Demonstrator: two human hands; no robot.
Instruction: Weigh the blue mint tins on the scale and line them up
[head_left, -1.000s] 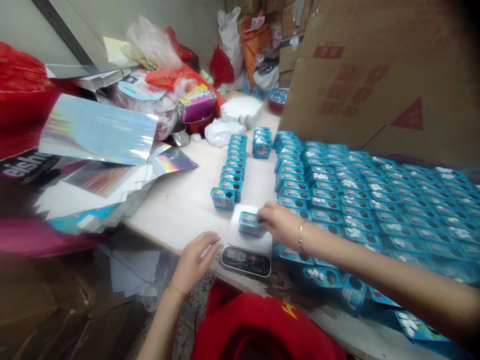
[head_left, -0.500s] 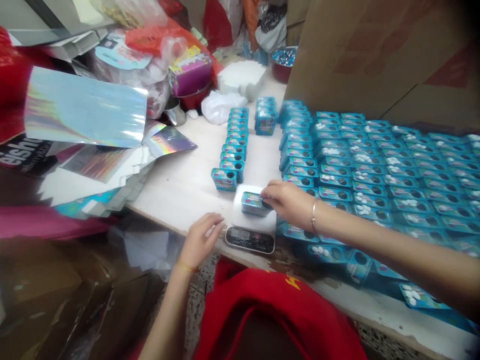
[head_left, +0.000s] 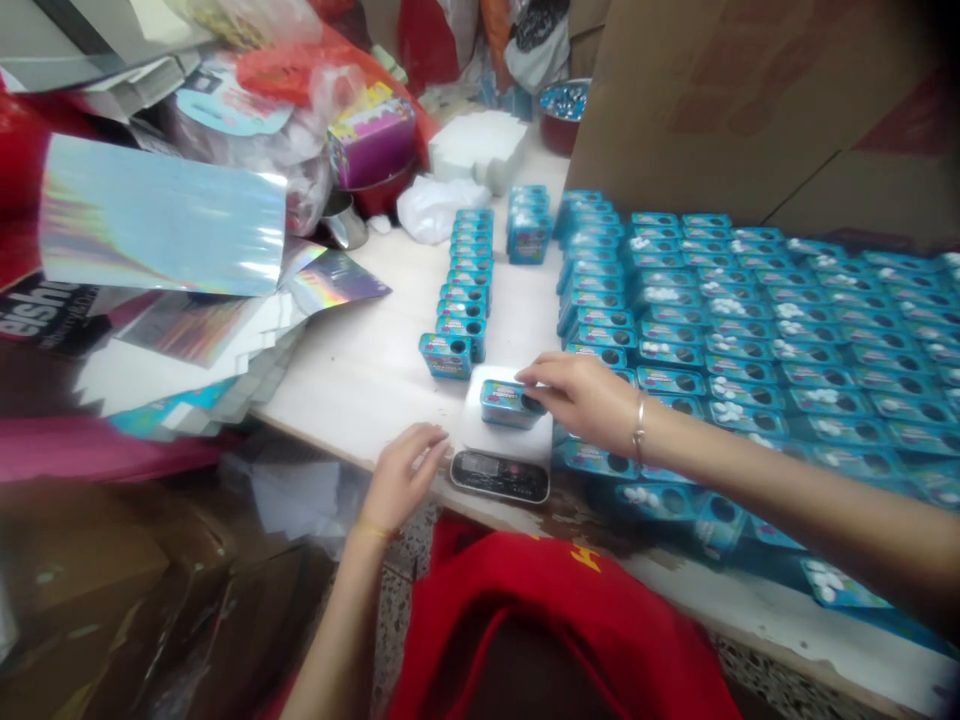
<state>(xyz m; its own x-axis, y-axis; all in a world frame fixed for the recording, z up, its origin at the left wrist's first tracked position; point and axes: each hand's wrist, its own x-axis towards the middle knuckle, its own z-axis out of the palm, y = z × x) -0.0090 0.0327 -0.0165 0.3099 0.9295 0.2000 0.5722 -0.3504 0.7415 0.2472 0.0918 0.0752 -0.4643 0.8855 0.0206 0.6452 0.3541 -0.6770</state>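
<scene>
A small blue printed box (head_left: 504, 402) with a dark round opening lies on the white pan of a kitchen scale (head_left: 480, 436). My right hand (head_left: 581, 395) is over the right end of this box. Its thumb and forefinger are close together at the opening; anything between them is too small to make out. Left of the scale, my left hand (head_left: 405, 475) hovers by the table edge, fingers stretched out and holding nothing. The scale's black display panel (head_left: 500, 475) faces me, its reading too blurred to tell.
A row of blue boxes (head_left: 471, 280) stands behind the scale. Many more boxes (head_left: 742, 340), several with white pellets on top, fill the right side. Stacked card sheets (head_left: 165, 215) lie at left. A bowl of small shiny pieces (head_left: 562, 115) sits near a large carton (head_left: 720, 120).
My right hand has shifted slightly, and its fingers sit a little less over the box top. The box stays on the scale, and my left hand has hardly moved.
</scene>
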